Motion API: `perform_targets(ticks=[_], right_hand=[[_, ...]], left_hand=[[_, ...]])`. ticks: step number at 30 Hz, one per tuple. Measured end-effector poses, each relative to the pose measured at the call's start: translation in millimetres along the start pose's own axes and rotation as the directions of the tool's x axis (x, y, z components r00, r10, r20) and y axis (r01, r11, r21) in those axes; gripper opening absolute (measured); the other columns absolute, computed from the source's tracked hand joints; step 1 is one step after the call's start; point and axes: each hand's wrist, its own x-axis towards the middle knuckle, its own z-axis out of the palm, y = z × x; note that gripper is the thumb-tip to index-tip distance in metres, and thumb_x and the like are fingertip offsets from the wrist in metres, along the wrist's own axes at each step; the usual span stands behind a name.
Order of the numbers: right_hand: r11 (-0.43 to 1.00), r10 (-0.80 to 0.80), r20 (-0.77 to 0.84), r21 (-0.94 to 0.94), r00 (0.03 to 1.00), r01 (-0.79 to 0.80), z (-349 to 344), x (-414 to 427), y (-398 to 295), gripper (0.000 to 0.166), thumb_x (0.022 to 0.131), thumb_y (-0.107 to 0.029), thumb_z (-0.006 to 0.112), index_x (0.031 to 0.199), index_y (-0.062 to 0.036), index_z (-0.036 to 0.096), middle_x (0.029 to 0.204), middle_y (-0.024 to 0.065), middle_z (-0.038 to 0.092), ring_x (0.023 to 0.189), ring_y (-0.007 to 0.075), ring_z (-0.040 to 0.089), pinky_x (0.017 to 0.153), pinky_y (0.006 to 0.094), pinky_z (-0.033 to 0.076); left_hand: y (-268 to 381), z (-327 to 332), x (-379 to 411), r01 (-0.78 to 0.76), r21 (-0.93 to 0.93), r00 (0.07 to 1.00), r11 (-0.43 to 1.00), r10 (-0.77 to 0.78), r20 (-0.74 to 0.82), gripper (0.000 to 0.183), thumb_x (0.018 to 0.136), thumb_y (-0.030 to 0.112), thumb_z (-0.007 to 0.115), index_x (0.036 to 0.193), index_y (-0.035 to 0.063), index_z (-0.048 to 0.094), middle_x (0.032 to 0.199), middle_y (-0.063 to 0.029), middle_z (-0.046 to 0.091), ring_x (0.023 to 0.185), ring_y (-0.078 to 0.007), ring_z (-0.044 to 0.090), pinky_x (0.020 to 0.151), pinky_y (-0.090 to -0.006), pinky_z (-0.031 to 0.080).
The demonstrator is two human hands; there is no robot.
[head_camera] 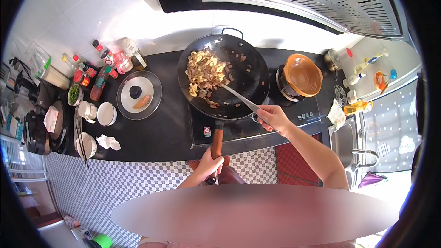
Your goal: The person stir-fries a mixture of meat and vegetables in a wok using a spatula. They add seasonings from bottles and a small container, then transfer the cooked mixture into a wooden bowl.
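Observation:
A large black wok (244,86) sits over the left side of the gas cooktop (241,129). My left hand (207,163) is closed around its wooden handle (217,141), which points toward me. In my right hand (272,119) is a long metal spatula (241,99), its blade end down in the food. The cooked food (205,69), a heap of pale yellowish pieces mixed with browned bits, lies on the wok's left side. Scattered scraps cling to the right side of the wok. The spatula's tip is hidden under the heap.
An orange-brown clay pot (303,74) stands on the right burner. Left of the wok lies a glass lid (156,93), with a white bowl (106,114) beside it. Sauce bottles (100,82) crowd the back left. A range hood (317,0) hangs above; a sink (342,141) is at right.

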Motion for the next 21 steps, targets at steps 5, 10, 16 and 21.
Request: perform_targets(ticks=[5,10,16,21], right_hand=[[0.885,-0.157,-0.152,-0.461,0.976,0.071,-9.7,-33.4,-28.0,0.032,0.084,-0.011,0.054,0.116,-0.0060,0.055,0.060,0.0000,0.050,0.042,0.0049,0.042,0.037,0.0223,0.035],[-0.084,-0.490,0.190,-0.982,0.851,0.171,9.1,-40.0,-54.3,0.042,0.075,-0.003,0.054,0.116,-0.0034,0.049,0.078,0.0145,0.055,0.071,0.0288,0.059,0.061,0.0351,0.048],[-0.132,-0.385,0.073,-0.991,0.920,0.023,11.6,-57.5,-112.2,0.036,0.079,-0.006,0.053,0.115,-0.0094,0.054,0.081,0.0166,0.057,0.077,0.0314,0.058,0.066,0.0389,0.047],[0.235,-0.111,-0.253,-0.946,0.961,-0.222,-16.6,-52.7,-179.0,0.018,0.081,-0.012,0.051,0.086,0.0016,0.062,0.065,0.0139,0.061,0.050,0.0205,0.058,0.049,0.0312,0.048]], left_hand=[[-0.5,1.2,-1.3,0.005,-0.026,1.000,1.000,-0.006,-0.013,0.024,0.075,0.003,0.051,0.095,0.0037,0.038,0.061,-0.0053,0.047,0.047,-0.0134,0.049,0.043,-0.0278,0.042],[-8.0,3.6,4.3,-0.019,-0.010,1.000,1.000,0.019,-0.009,0.025,0.077,0.008,0.051,0.096,0.0033,0.036,0.059,-0.0047,0.048,0.044,-0.0122,0.050,0.039,-0.0266,0.041],[-7.7,3.6,3.4,-0.011,-0.017,1.000,1.000,0.010,-0.016,0.025,0.075,0.007,0.051,0.094,0.0023,0.036,0.056,-0.0060,0.048,0.043,-0.0139,0.049,0.041,-0.0274,0.042],[-3.6,6.6,1.5,-0.001,-0.043,1.000,0.999,0.000,-0.029,0.024,0.076,0.003,0.052,0.094,0.0028,0.037,0.060,-0.0059,0.047,0.047,-0.0139,0.049,0.045,-0.0287,0.043]])
